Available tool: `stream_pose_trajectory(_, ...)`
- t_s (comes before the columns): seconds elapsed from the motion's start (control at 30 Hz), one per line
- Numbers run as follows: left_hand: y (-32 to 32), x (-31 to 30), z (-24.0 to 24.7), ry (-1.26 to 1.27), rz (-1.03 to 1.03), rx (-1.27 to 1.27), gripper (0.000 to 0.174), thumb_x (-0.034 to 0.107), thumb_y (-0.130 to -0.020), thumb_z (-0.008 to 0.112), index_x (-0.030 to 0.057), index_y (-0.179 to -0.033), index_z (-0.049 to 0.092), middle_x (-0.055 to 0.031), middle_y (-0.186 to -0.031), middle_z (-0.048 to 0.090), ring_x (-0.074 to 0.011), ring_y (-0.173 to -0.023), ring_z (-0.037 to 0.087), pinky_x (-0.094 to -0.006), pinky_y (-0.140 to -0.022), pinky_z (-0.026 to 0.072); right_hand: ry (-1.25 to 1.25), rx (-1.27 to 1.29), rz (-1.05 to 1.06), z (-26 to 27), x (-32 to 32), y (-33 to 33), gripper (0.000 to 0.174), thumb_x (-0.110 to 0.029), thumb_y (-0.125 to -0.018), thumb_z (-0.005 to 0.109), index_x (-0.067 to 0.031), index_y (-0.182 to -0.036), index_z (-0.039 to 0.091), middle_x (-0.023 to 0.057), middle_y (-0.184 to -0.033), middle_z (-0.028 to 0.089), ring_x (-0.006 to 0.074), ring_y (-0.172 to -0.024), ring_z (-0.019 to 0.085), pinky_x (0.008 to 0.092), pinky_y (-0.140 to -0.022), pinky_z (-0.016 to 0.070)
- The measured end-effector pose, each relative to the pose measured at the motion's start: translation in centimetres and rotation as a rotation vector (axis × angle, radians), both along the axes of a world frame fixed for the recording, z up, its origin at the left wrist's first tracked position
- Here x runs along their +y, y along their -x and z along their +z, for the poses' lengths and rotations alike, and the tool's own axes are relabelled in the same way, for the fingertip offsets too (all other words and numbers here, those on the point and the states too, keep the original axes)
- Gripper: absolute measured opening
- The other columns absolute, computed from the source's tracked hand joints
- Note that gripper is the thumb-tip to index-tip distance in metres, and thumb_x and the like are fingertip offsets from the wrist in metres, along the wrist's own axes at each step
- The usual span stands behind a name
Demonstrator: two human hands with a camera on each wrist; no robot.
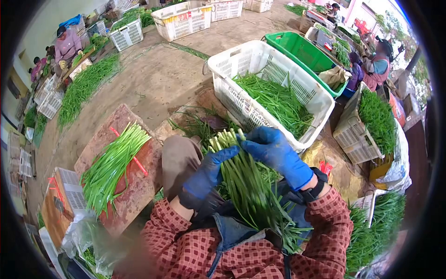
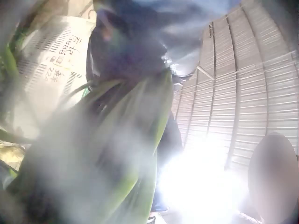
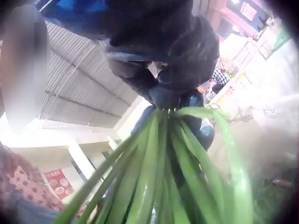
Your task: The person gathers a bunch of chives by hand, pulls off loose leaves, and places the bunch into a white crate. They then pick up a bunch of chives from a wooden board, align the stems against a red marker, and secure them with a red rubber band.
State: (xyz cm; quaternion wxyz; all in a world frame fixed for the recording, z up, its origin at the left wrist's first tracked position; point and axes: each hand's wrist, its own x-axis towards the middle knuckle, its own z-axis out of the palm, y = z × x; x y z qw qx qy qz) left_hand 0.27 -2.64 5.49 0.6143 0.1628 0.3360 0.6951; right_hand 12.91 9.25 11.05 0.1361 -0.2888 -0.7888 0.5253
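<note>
Both of my hands wear blue gloves and meet at a bunch of garlic chives (image 1: 248, 186) held over my lap. Its pale cut ends point up and away from me, while the green leaves hang down toward my body. My left hand (image 1: 204, 174) grips the bunch just below the cut ends, its thumb across the stalks. From the other side, my right hand (image 1: 278, 153) pinches stalks near the top with thumb and fingers. In the right wrist view, chive leaves (image 3: 149, 172) fan out below the dark gloved fingers. Blurred leaves (image 2: 107, 154) fill much of the left wrist view.
Left of my knee, a second chive bunch (image 1: 116, 162) lies across a red strip (image 1: 139, 165) on a reddish board (image 1: 93, 144). Ahead stands a white crate (image 1: 241, 104) of loose chives, beside a green crate (image 1: 297, 49). More chives fill a crate (image 1: 353, 137) at right.
</note>
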Motion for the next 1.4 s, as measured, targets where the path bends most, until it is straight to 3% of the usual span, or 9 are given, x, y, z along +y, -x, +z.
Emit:
stream_pose_trajectory(0.27,0.6,0.8,-2.4,-0.031,-0.072,-0.017,0.054,0.003,-0.079,0.066,0.0034,-0.129,0.047,-0.0069,-0.101,0.065,-0.0151,-0.090,0.063,-0.0313,-0.085,0.0499,-0.405,0.074,0.249,2.7,1.8,0.4,0.015,-0.009,-0.088,0.060,0.0005,-0.100,0.064,0.0041,-0.075,0.065,0.0108,-0.066,0.061,0.0261,-0.063,0.0503)
stream_pose_trajectory(0.53,-0.8,0.6,1.4,-0.048,-0.147,0.262,0.037,0.009,-0.079,0.070,0.0012,-0.113,0.057,-0.0116,-0.099,0.065,-0.0212,-0.089,0.064,-0.0337,-0.082,0.0501,-0.269,0.359,0.474,6.1,0.9,5.6,0.047,-0.044,-0.091,0.053,-0.0011,-0.110,0.063,0.0142,-0.089,0.066,0.0181,-0.089,0.062,0.0316,-0.078,0.0488)
stream_pose_trajectory(0.6,-0.8,0.6,-0.1,-0.076,-0.141,0.405,0.039,0.009,-0.078,0.071,0.0012,-0.114,0.056,-0.0118,-0.097,0.065,-0.0218,-0.088,0.064,-0.0335,-0.082,0.0500,-0.185,-0.420,0.770,6.2,0.1,5.4,0.053,-0.050,-0.090,0.052,-0.0049,-0.117,0.060,0.0132,-0.102,0.065,0.0182,-0.094,0.061,0.0314,-0.082,0.0475)
stream_pose_trajectory(0.63,-0.7,0.7,-0.5,-0.113,-0.135,0.550,0.041,0.009,-0.077,0.072,0.0012,-0.114,0.055,-0.0120,-0.095,0.065,-0.0224,-0.088,0.064,-0.0334,-0.082,0.0498,-0.169,-0.457,0.863,5.6,0.9,6.3,0.054,-0.052,-0.090,0.051,-0.0083,-0.119,0.060,0.0076,-0.105,0.066,0.0162,-0.096,0.059,0.0309,-0.083,0.0465)
stream_pose_trajectory(0.8,-0.1,1.2,0.9,-0.191,-0.154,0.122,0.042,0.009,-0.077,0.073,0.0011,-0.114,0.053,-0.0093,-0.091,0.062,-0.0230,-0.086,0.063,-0.0340,-0.081,0.0510,0.108,0.117,0.501,7.4,2.3,4.6,0.035,-0.037,-0.090,0.059,-0.0083,-0.109,0.064,0.0042,-0.101,0.067,0.0138,-0.090,0.059,0.0291,-0.076,0.0467)
stream_pose_trajectory(1.0,0.1,1.3,0.3,-0.162,-0.093,0.121,0.044,0.002,-0.076,0.071,0.0024,-0.116,0.053,-0.0095,-0.094,0.063,-0.0219,-0.087,0.063,-0.0348,-0.084,0.0502,-0.658,-0.166,0.511,5.0,1.7,1.7,0.019,-0.023,-0.081,0.066,-0.0057,-0.087,0.064,0.0090,-0.072,0.060,0.0243,-0.066,0.057,0.0354,-0.064,0.0473)
stream_pose_trajectory(1.3,0.8,0.8,0.0,-0.179,-0.220,0.068,0.073,-0.001,-0.076,0.065,0.0039,-0.140,0.032,-0.0133,-0.102,0.065,-0.0246,-0.096,0.063,-0.0397,-0.091,0.0480,0.127,0.215,-0.075,3.2,7.5,-0.7,0.011,-0.016,-0.080,0.068,-0.0060,-0.080,0.066,0.0083,-0.075,0.061,0.0233,-0.064,0.058,0.0340,-0.059,0.0472)
stream_pose_trajectory(1.37,0.5,0.5,0.8,-0.173,-0.195,0.075,0.073,0.002,-0.074,0.065,0.0023,-0.140,0.033,-0.0117,-0.101,0.064,-0.0232,-0.094,0.063,-0.0372,-0.090,0.0478,-0.387,0.206,0.255,-4.0,10.6,-1.3,0.016,-0.026,-0.082,0.065,-0.0108,-0.080,0.068,0.0107,-0.075,0.063,0.0266,-0.061,0.059,0.0355,-0.055,0.0477)
stream_pose_trajectory(1.4,0.5,0.4,1.0,-0.166,-0.177,0.081,0.074,0.004,-0.072,0.066,0.0008,-0.139,0.034,-0.0100,-0.100,0.063,-0.0217,-0.092,0.062,-0.0347,-0.090,0.0476,-0.825,-0.324,0.230,-1.3,6.2,-1.8,0.022,-0.035,-0.081,0.063,-0.0132,-0.078,0.068,0.0132,-0.075,0.065,0.0262,-0.062,0.061,0.0370,-0.054,0.0481)
